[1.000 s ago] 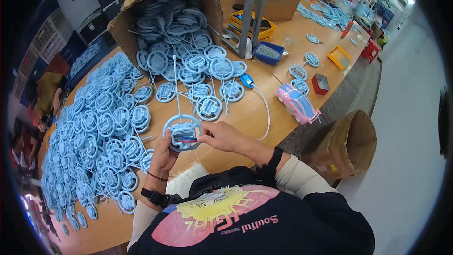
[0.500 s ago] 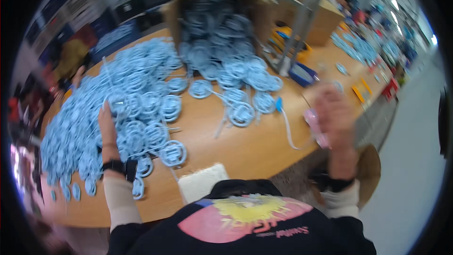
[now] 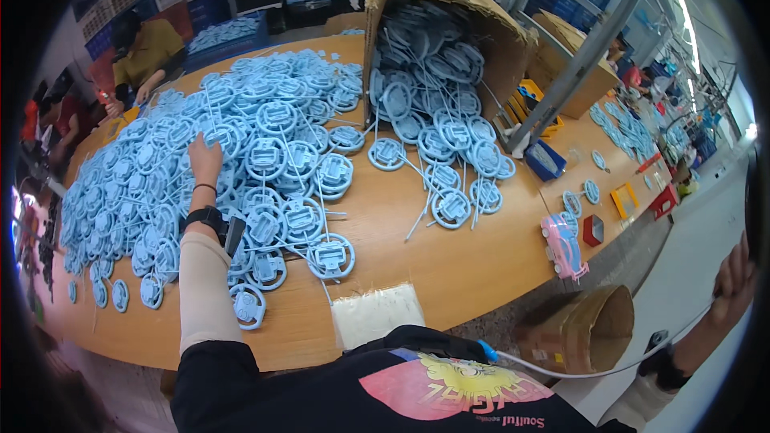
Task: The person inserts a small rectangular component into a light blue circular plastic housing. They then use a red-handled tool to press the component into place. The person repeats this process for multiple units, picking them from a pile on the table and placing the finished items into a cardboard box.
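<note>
A large heap of light-blue plastic wheels (image 3: 277,118), some with thin sticks on them, covers the left of the table. My left hand (image 3: 206,162) reaches into the heap, its fingers closed on the rim of a light-blue plastic wheel (image 3: 228,139). Far to the right, past the table edge, my right hand (image 3: 731,282) is closed round one end of a thin white cord (image 3: 597,374). The cord runs low across to a blue tip (image 3: 488,350) in front of my shirt. A pink and blue toy car (image 3: 564,247) stands near the table's right edge.
A cardboard box (image 3: 501,28) on its side spills more wheels onto the table. Right of it are a metal post (image 3: 589,52), a blue tray (image 3: 545,162) and a yellow frame (image 3: 624,200). A bin (image 3: 573,333) stands below the edge. Another person (image 3: 152,52) sits at far left.
My right hand has swung right and down, away from the toy car, pulling the white cord and its blue tip off the table. My left hand has shifted within the heap. The view has turned.
</note>
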A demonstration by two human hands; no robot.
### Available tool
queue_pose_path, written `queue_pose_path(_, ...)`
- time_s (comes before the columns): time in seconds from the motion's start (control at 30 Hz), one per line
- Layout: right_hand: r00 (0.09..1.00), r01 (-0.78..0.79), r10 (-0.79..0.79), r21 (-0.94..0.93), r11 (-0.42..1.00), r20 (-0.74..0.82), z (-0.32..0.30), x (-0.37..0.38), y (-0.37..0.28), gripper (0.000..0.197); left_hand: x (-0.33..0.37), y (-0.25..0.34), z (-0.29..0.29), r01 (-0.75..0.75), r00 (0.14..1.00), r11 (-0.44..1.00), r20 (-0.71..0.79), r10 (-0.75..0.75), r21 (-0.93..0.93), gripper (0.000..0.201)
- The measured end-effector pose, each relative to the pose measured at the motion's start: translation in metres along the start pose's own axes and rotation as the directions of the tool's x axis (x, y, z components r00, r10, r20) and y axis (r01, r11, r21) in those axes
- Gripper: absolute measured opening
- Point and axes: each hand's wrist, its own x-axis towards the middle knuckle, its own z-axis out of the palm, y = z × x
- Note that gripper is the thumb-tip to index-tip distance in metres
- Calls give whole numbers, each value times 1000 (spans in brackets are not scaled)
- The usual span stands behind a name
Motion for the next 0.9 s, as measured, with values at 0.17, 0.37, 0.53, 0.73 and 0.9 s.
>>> queue_pose_path(0.17,993,-92,78,-166,982,-90,14,-92,42,20,-24,65,24,-57,970,989,-229,88,138,54)
queue_pose_path(0.37,900,-436,395,-419,796,-186,19,-127,138,20,-45,142,66,-439,884,887,-246,398,-143,54)
queue_pose_path(0.53,587,-800,791,-273,534,-174,-2,-144,212,13,-48,229,118,-353,893,850,130,431,-391,56)
queue_pose_path(0.73,417,-907,904,-104,407,-94,-47,-166,252,18,-17,282,207,-223,891,916,312,331,-334,53)
queue_pose_path(0.9,368,-925,922,54,376,-116,-87,-160,262,20,-2,275,252,-281,857,925,366,363,-257,40)
